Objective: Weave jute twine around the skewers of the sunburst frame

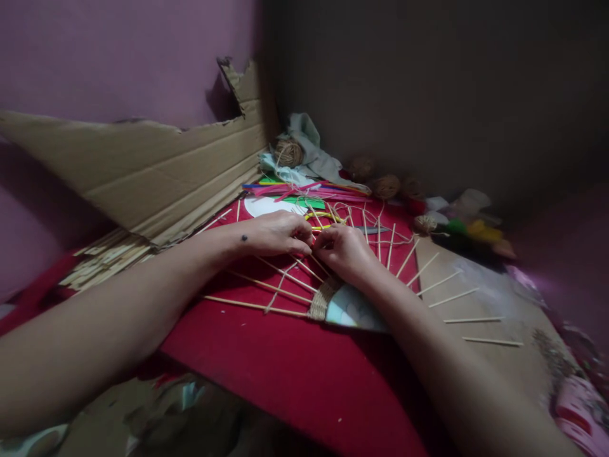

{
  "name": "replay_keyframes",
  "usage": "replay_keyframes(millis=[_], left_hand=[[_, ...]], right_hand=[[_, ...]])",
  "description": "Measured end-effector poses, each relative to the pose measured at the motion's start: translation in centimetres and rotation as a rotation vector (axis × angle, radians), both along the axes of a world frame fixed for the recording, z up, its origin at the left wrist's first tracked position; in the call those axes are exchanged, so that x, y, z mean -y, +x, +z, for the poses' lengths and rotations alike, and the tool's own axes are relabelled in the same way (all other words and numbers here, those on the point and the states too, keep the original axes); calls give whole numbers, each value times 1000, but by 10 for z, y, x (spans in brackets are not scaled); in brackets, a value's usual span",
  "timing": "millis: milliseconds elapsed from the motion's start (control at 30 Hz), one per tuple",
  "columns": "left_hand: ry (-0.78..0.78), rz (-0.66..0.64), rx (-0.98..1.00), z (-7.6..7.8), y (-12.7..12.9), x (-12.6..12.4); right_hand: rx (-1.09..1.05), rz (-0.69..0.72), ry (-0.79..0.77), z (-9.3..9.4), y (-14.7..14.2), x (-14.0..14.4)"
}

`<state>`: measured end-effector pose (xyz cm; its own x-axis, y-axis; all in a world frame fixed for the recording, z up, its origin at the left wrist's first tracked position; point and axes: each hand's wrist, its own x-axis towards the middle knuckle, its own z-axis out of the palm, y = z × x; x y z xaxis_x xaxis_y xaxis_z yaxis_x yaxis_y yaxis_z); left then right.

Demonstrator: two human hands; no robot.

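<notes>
Close together, both hands work at one spot.
Left hand: fingertips pinching twine.
Right hand: curled beside it, pinching the same strand.
Sticks: fanned under both hands, spaced for weaving.
Woven ring: just below the right hand, binding the sticks.

I can read nothing here: no words, labels, brand names, numbers or signs show on anything in front of me. The torn cardboard by the wall is plain brown, and the red cloth under my arms carries no print that I can make out.
</notes>
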<state>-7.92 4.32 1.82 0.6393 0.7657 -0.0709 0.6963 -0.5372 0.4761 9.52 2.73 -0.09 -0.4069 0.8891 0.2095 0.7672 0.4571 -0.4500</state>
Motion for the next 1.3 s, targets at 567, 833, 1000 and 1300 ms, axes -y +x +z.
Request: replay_keyframes(millis=[567, 833, 1000, 1300], left_hand=[[-46, -4, 168, -6, -2, -2], [8, -79, 229, -14, -3, -4], [41, -97, 210, -18, -4, -7], [91, -102, 149, -15, -2, -3]], right_hand=[[26, 90, -23, 8, 5, 5], [-83, 104, -62, 5, 8, 3], [-42, 95, -61, 7, 8, 3], [-185, -9, -63, 12, 11, 0]])
